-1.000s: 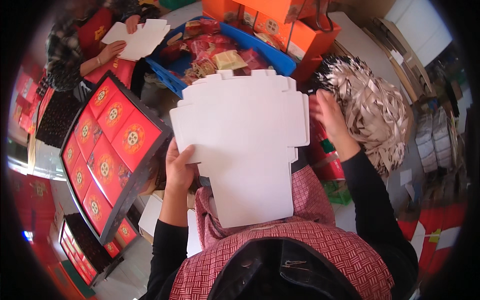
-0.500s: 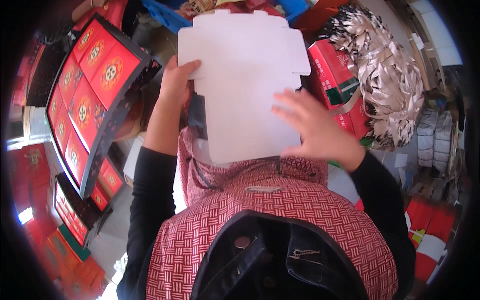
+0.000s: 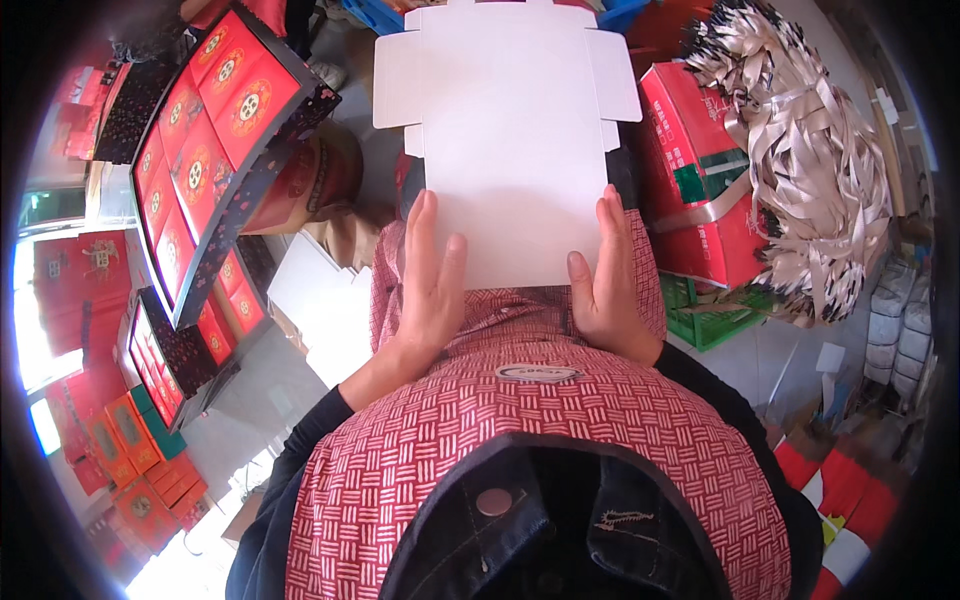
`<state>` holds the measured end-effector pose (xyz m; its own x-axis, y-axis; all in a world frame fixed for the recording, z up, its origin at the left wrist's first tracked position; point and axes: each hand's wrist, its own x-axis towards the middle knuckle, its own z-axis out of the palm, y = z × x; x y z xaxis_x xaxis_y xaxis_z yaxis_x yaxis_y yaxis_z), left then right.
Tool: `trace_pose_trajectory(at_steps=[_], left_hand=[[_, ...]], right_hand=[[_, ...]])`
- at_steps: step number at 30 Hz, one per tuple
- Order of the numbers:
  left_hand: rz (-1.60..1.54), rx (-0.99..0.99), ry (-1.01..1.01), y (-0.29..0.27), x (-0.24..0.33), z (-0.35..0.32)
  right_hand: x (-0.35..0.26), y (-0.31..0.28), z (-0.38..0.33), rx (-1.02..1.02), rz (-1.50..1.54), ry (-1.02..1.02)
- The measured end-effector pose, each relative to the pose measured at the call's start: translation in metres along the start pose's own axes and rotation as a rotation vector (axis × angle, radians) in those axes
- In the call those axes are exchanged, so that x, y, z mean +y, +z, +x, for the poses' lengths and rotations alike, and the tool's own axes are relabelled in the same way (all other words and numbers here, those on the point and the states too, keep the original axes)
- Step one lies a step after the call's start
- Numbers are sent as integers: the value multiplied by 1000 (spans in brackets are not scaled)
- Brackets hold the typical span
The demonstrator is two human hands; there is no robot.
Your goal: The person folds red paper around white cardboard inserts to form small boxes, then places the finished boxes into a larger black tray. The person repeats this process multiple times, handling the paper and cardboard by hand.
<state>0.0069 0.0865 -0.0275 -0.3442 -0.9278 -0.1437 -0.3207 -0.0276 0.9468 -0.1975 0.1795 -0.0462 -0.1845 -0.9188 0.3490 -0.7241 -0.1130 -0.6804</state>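
A flat white carton blank [image 3: 515,140] with notched flaps lies lengthwise over my lap, on the red patterned apron [image 3: 560,410]. My left hand [image 3: 428,285] is at its near left edge, fingers straight and thumb apart from them. At the near right edge, my right hand [image 3: 612,285] mirrors it, also with outstretched fingers. Both hands touch or nearly touch the sides of the blank, and neither is wrapped round it. What lies under the blank is hidden.
A dark-rimmed tray of red boxes [image 3: 195,165] stands at the left. At the right, a bundle of beige ribbons [image 3: 815,170] sits beside a red carton [image 3: 690,150] above a green crate [image 3: 710,320]. Orange boxes [image 3: 140,450] are stacked at lower left.
My left hand has let go of the far left flap and come down to the near left edge. My right hand has moved off the surface to the right edge. The blank sits slightly farther away.
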Motion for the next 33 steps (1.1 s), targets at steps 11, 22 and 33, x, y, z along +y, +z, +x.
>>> trace_pose_trajectory(at_steps=[11, 22, 33], left_hand=[[758, -275, 856, -7, -6, 2], [645, -296, 1016, -5, -9, 10], [581, -434, 591, -9, 9, 35]], right_hand=[[-7, -16, 13, -237, -361, -508], [-1, -17, 27, -305, -178, -515], [12, -22, 60, -614, 62, -161]])
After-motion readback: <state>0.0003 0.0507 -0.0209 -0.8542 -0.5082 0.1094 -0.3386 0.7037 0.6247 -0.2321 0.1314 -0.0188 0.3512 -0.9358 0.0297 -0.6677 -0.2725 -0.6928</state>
